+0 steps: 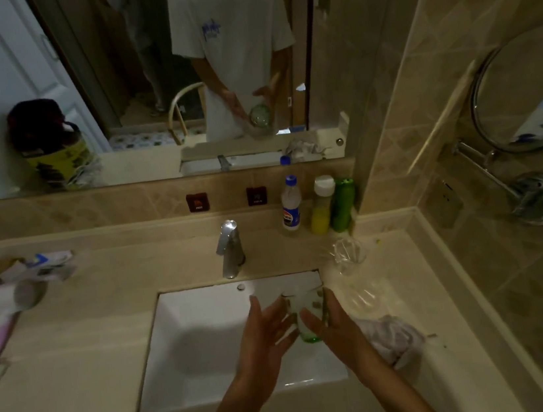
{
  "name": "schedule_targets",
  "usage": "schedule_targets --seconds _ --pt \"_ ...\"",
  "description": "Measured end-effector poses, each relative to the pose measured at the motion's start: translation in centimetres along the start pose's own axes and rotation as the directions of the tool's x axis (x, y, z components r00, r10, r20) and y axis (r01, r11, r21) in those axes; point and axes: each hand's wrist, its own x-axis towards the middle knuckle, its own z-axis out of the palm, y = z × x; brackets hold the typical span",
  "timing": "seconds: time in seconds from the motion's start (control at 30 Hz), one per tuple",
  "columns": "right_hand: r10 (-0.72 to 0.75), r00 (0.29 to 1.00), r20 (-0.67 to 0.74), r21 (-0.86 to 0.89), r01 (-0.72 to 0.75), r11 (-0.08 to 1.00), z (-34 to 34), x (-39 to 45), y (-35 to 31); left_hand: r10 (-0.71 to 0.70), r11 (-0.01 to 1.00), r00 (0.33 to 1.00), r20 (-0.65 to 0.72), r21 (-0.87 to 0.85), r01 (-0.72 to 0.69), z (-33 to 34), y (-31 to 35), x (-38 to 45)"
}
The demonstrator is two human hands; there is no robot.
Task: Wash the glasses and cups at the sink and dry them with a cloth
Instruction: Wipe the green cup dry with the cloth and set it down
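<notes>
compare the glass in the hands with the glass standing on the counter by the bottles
The held glass has a green base; the counter glass looks wholly clear. The held glass is tilted over the sink between the left hand and right hand; the counter glass stands upright, untouched, beside the sink. Both are see-through tumblers.

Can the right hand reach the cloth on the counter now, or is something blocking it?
Probably not at once: the right hand holds the green-bottomed glass over the sink with the left hand. The cloth lies beside its wrist, nothing between.
</notes>
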Motion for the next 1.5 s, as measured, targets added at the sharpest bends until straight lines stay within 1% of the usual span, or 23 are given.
schedule_targets --seconds 0.1,0.23,0.3,0.33,0.4,0.47,0.53,0.57,0.6,0.67,0.73,0.83,0.87,0.93,0.97,1.0,1.03,1.1,1.2,1.3,1.33,1.4,1.5 --pt "0.012 0.998 -0.067 0.096 -0.005 0.995 0.9 0.5 0.2 0.016 1.000 0.999 0.032 0.010 -0.017 -1.1 0.4 -0.2" --pt "0.104 0.975 -0.197 0.234 -0.056 0.971 1.6 0.8 0.6 0.020 0.999 0.995 0.094 0.034 -0.023 -2.4 0.8 0.0" --pt "0.119 0.965 -0.232 0.271 -0.053 0.961 2.0 1.1 0.6 0.009 1.000 0.992 0.128 0.025 -0.013 -3.1 1.0 0.5" --pt "0.120 0.962 -0.244 0.278 -0.049 0.959 2.2 1.3 0.7 0.006 1.000 0.993 0.122 0.025 -0.010 -3.5 0.9 1.0" --pt "0.123 0.954 -0.272 0.282 -0.043 0.959 2.3 1.3 0.9 0.017 0.998 0.999 0.046 0.064 -0.020 -4.4 0.0 2.3" --pt "0.133 0.946 -0.295 0.262 -0.054 0.964 1.8 1.3 1.4 0.052 0.974 0.997 -0.063 0.223 -0.036 -5.7 -1.9 3.6" --pt "0.148 0.939 -0.310 0.223 -0.079 0.972 1.1 1.4 1.8 0.095 0.910 0.983 -0.156 0.415 -0.022 -7.5 -4.1 4.9" --pt "0.147 0.935 -0.323 0.201 -0.084 0.976 0.5 1.5 2.1 0.125 0.849 0.978 -0.168 0.528 -0.018 -8.2 -5.2 5.5" --pt "0.147 0.931 -0.334 0.182 -0.089 0.979 -0.1 1.6 2.4 0.146 0.768 0.978 -0.148 0.640 -0.018 -8.8 -6.2 6.0" --pt "0.161 0.924 -0.348 0.160 -0.111 0.981 -1.4 1.6 3.1 0.106 0.559 0.989 -0.106 0.829 0.029 -9.6 -7.8 6.5" --pt "0.152 0.914 -0.376 0.120 -0.114 0.986 -3.0 2.1 3.8 0.095 0.286 0.985 -0.146 0.951 0.113 -10.7 -9.6 7.3" --pt "0.098 0.902 -0.420 -0.006 -0.111 0.994 -5.8 3.4 4.6 0.106 -0.117 0.979 -0.176 0.975 0.188 -11.7 -12.2 8.1" --pt "0.080 0.899 -0.431 -0.041 -0.107 0.993 -6.8 3.9 5.0 0.108 -0.176 0.980 -0.169 0.967 0.186 -11.7 -13.0 8.1" --pt "0.083 0.894 -0.441 -0.087 -0.135 0.987 -9.1 5.1 5.7 0.114 -0.221 0.979 -0.168 0.957 0.190 -11.7 -14.7 8.2" --pt "0.094 0.891 -0.443 -0.096 -0.152 0.984 -10.3 5.8 6.1 0.147 -0.271 0.972 -0.185 0.937 0.219 -11.9 -15.2 8.4" --pt "0.095 0.889 -0.447 -0.108 -0.159 0.981 -11.4 6.5 6.3 0.165 -0.294 0.961 -0.222 0.919 0.262 -11.8 -15.5 8.7" --pt "0.100 0.889 -0.447 -0.122 -0.171 0.978 -12.6 7.3 6.4 0.182 -0.292 0.953 -0.242 0.912 0.288 -11.9 -15.9 9.1" --pt "0.121 0.895 -0.429 -0.131 -0.194 0.972 -15.0 8.8 7.0 0.271 -0.255 0.925 -0.267 0.906 0.337 -11.7 -16.0 9.5" --pt "0.152 0.898 -0.413 -0.132 -0.224 0.966 -18.2 11.5 7.6 0.271 -0.263 0.909 -0.317 0.884 0.387 -11.2 -16.0 10.0" --pt "0.176 0.891 -0.419 -0.123 -0.247 0.961 -20.8 14.6 8.1 0.279 -0.176 0.866 -0.415 0.864 0.471 -10.6 -15.8 10.4" --pt "0.169 0.890 -0.424 -0.136 -0.247 0.959 -21.5 15.5 8.3 0.290 -0.170 0.853 -0.434 0.854 0.492 -10.5 -15.7 10.4" --pt "0.149 0.891 -0.430 -0.173 -0.244 0.954 -22.7 17.1 8.6 0.296 -0.169 0.844 -0.447 0.845 0.507 -10.4 -15.6 10.6" --pt "0.125 0.891 -0.436 -0.236 -0.247 0.940 -24.2 18.7 8.8 0.319 -0.181 0.851 -0.418 0.854 0.488 -10.3 -15.6 10.5"
